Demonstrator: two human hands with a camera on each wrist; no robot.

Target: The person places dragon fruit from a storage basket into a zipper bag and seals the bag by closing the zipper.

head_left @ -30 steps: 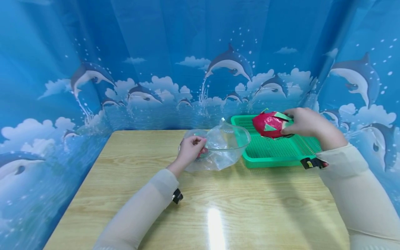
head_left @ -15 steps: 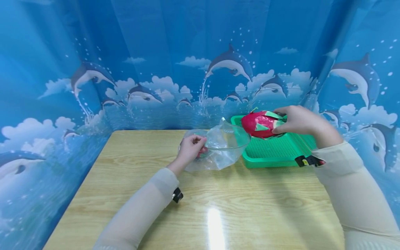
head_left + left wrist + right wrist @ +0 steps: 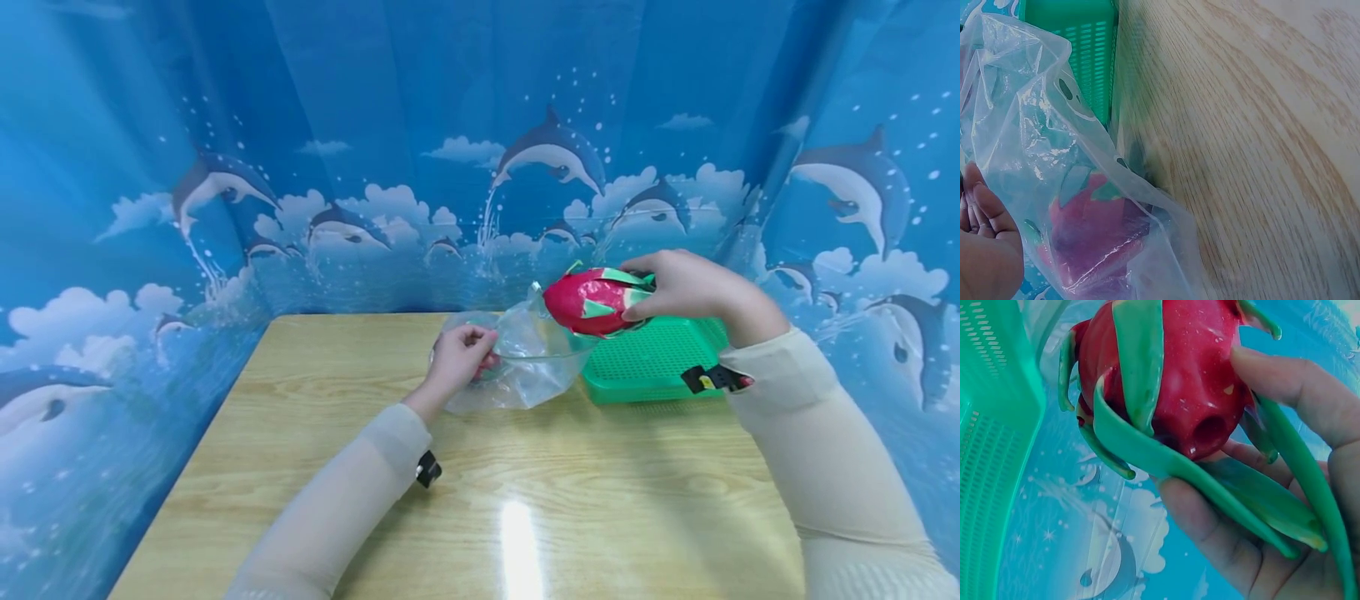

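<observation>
One dragon fruit [image 3: 581, 302], right hand [image 3: 690, 290] gripping; one plastic bag [image 3: 534, 379], left hand [image 3: 459, 354] pinching. Bagging, I judge; next, lowering toward eight o'clock.

Cream sleeves [image 3: 330, 508] w/ wide cuffs [image 3: 772, 367] are crossing frame's lower L & R; blk wrist cams [image 3: 699, 380] showing.

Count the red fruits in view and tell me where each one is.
2 visible: one red fruit held in the right hand, and a second red fruit inside the clear plastic bag. The creased plastic blurs its contents, so more may be hidden.
</observation>
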